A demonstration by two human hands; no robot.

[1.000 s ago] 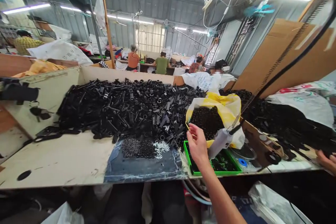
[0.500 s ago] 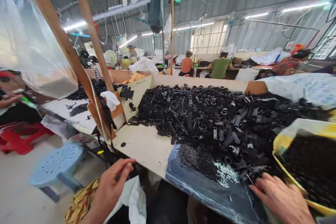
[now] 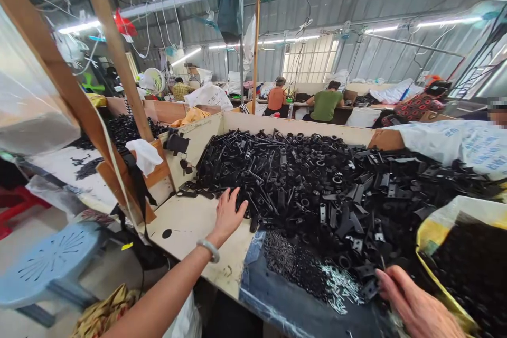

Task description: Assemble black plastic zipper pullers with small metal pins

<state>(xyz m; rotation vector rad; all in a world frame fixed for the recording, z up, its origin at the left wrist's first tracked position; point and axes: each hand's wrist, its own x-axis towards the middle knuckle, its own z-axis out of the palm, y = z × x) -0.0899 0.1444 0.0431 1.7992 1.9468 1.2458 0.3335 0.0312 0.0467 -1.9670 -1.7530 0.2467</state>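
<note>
Left hand: my left hand (image 3: 230, 215) is released, fingers spread at the near left border of the heap; I see nothing held, and cannot tell whether the fingertips touch it.
Right hand: my right hand (image 3: 412, 296) has its grip pinched on what looks like a thin grey piece (image 3: 382, 262), mostly hidden, to the right of the silver bits (image 3: 339, 286).
Black parts: the black parts (image 3: 285, 169) spread across the table (image 3: 190, 222), rods, plates and rings lying crossed.
Snag risk: pulling one part out could drag its neighbours nearward, because they overlap.
Slip risk: the thin piece could turn out of my fingers and get lost in the dark heap, being so slight.
Mixing risk: the silver bits meet the dark bits (image 3: 283, 253), so a leftward sweep of my right wrist could blend them.
Sack: the sack (image 3: 439, 216) stands just beside my right hand; its soft rim could catch a swing rightward.
Near edge: the blue mat (image 3: 261, 296) reaches it, so small pieces pushed nearward could fall.
Room: my left hand has most freedom over the pale wood, up to the left board (image 3: 202, 137); my right is hemmed by heap and sack, freest upward.
</note>
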